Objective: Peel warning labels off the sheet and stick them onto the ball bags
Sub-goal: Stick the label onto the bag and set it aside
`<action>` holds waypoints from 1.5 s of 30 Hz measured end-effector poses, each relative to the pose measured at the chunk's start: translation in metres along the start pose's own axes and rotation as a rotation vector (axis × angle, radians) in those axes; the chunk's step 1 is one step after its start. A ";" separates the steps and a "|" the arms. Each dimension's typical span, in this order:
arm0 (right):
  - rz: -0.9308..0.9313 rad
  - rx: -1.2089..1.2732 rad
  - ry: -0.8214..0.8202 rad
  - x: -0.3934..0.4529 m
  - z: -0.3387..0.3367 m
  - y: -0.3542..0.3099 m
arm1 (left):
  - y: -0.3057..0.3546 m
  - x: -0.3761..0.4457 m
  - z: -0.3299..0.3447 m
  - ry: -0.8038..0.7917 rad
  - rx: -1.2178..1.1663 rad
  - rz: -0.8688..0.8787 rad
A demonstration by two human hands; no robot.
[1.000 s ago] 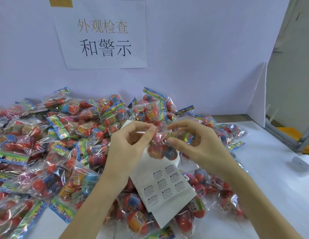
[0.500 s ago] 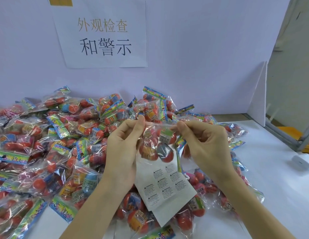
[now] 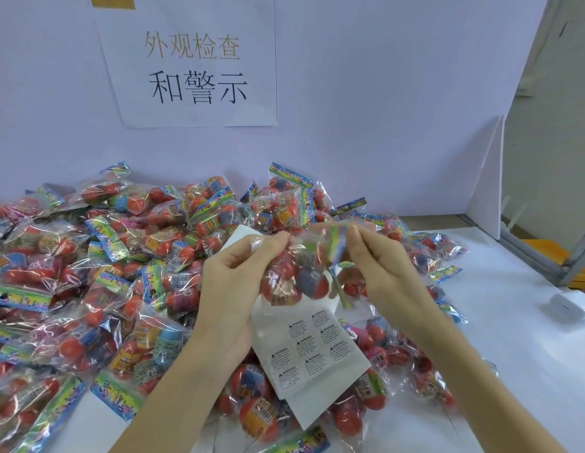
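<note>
A clear plastic bag of red balls (image 3: 292,273) is held up between both hands, above the heap of similar bags (image 3: 105,273). The left hand (image 3: 234,289) pinches one top corner and also holds the white sheet of warning labels (image 3: 309,351) hanging beneath; the right hand (image 3: 379,269) pinches the other. Compared with a moment ago, the bag has been pulled out flatter, probably readying it for a label, none yet peeled.

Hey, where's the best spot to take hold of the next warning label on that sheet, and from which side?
Probably a corner of a label in the right column, coming from the right. The sheet hangs from the left hand, leaving its right edge open. Both hands, right hand included, now pinch the bag.
</note>
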State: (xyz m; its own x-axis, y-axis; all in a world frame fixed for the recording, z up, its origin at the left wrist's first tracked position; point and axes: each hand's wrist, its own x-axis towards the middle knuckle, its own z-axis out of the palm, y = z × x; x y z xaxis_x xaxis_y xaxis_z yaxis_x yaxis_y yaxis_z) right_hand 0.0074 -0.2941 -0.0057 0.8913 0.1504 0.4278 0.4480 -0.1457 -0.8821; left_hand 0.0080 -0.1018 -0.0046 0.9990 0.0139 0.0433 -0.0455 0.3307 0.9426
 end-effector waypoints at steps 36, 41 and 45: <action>0.307 0.602 -0.113 0.005 -0.001 -0.002 | 0.000 0.013 -0.012 -0.090 0.270 0.161; 0.247 0.655 -0.026 0.005 0.003 0.001 | 0.000 0.016 -0.010 -0.083 -0.109 0.018; 0.243 0.614 0.011 0.005 0.001 0.004 | -0.003 0.013 -0.008 -0.040 -0.042 0.085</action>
State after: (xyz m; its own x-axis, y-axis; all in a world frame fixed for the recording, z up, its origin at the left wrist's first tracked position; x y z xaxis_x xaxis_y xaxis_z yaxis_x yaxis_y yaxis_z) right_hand 0.0130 -0.2926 -0.0073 0.9641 0.1727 0.2018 0.1156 0.4110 -0.9043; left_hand 0.0206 -0.0949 -0.0093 0.9906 0.0060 0.1370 -0.1295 0.3693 0.9202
